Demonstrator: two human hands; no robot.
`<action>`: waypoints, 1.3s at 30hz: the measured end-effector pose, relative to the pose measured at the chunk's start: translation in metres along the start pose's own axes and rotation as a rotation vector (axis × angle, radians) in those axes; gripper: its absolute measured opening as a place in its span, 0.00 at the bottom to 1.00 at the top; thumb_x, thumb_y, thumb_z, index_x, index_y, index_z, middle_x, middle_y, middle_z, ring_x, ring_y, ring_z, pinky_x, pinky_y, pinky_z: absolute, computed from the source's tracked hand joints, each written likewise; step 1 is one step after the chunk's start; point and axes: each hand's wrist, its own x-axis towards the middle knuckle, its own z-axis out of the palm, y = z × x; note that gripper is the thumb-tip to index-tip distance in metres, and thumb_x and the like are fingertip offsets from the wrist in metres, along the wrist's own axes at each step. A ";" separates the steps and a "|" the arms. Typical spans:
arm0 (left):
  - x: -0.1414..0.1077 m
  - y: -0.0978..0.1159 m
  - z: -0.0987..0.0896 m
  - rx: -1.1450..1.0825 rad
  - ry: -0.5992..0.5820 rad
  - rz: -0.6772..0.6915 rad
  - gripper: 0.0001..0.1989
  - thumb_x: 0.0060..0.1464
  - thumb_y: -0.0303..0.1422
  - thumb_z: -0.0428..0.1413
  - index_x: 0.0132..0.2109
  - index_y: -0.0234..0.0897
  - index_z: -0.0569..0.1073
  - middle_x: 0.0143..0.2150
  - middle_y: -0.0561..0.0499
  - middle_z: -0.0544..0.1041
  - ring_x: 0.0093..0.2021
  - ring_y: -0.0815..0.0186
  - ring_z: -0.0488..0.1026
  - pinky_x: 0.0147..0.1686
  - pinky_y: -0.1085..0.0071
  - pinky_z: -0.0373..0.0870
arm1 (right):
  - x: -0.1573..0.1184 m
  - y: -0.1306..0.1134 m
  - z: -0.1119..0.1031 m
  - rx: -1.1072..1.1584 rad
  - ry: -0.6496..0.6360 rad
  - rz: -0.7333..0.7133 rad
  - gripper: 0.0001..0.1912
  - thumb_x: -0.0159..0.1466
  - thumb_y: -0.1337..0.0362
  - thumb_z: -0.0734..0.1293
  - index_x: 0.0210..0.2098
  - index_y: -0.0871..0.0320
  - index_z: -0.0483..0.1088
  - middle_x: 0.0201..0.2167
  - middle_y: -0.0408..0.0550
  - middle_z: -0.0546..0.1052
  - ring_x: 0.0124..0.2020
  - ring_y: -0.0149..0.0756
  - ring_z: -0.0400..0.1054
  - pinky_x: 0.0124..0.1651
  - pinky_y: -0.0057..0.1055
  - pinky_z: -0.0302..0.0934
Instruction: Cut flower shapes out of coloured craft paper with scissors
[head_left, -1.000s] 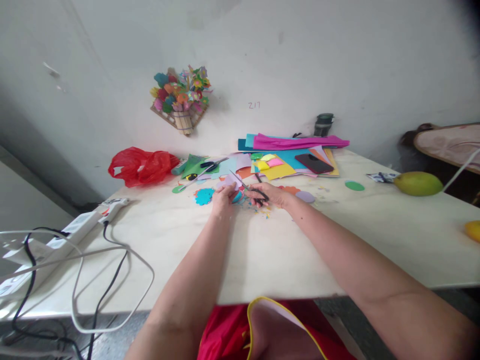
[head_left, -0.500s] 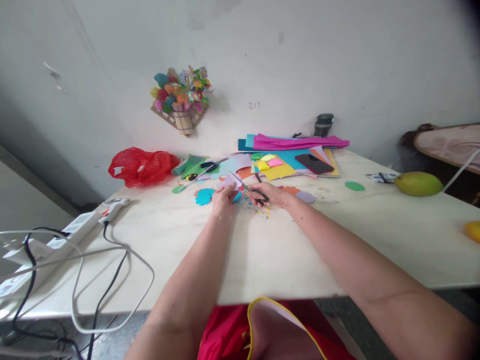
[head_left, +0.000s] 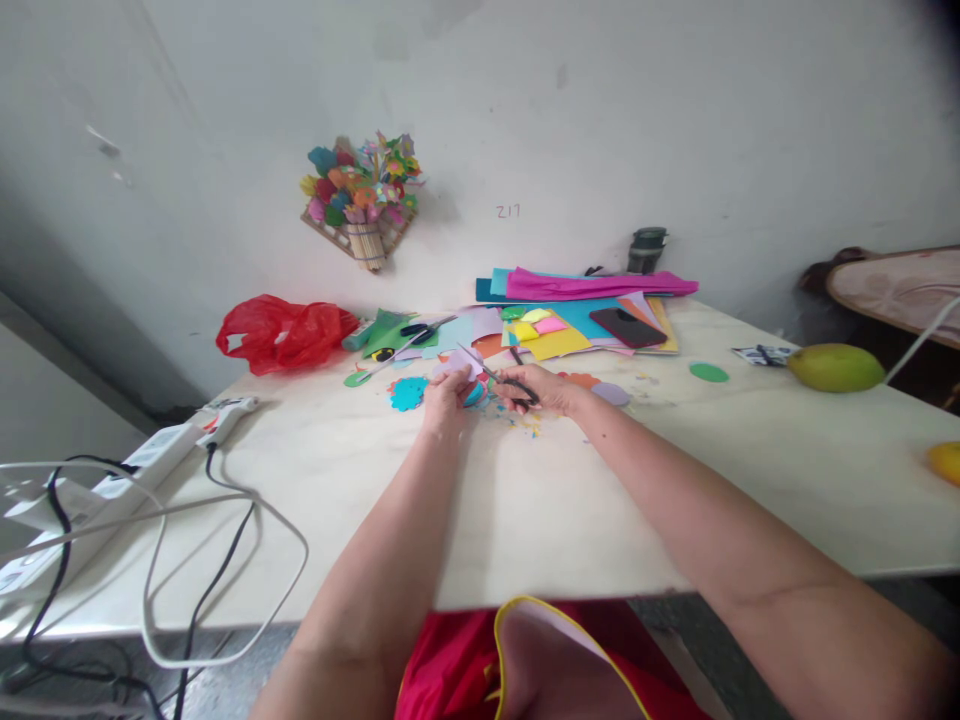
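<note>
My left hand [head_left: 448, 392] pinches a pale purple paper piece [head_left: 466, 361] above the table. Closed round the black handles of a pair of scissors [head_left: 480, 362] is my right hand [head_left: 536, 388], and the blades point up and left beside the purple paper. Whether the blades touch it, I cannot tell. Left of my left hand lies a blue scalloped paper flower [head_left: 409, 393]. Tiny coloured scraps [head_left: 529, 425] are scattered under the hands. An orange paper piece [head_left: 581, 380] and a light purple disc [head_left: 611, 394] lie by my right wrist.
Behind the hands are coloured sheets [head_left: 562, 343], a phone [head_left: 628, 327] and a second pair of scissors [head_left: 427, 329]. A red plastic bag [head_left: 285, 332] sits back left. Power strips [head_left: 142, 470] with cables occupy the left side. A green mango [head_left: 836, 367] lies right.
</note>
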 end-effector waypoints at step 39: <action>0.000 0.000 0.000 -0.027 -0.014 -0.025 0.11 0.37 0.26 0.67 0.27 0.37 0.72 0.25 0.53 0.76 0.27 0.67 0.76 0.33 0.71 0.75 | -0.007 -0.009 0.004 0.027 0.031 -0.022 0.15 0.58 0.58 0.72 0.24 0.59 0.67 0.16 0.41 0.70 0.15 0.25 0.60 0.17 0.22 0.54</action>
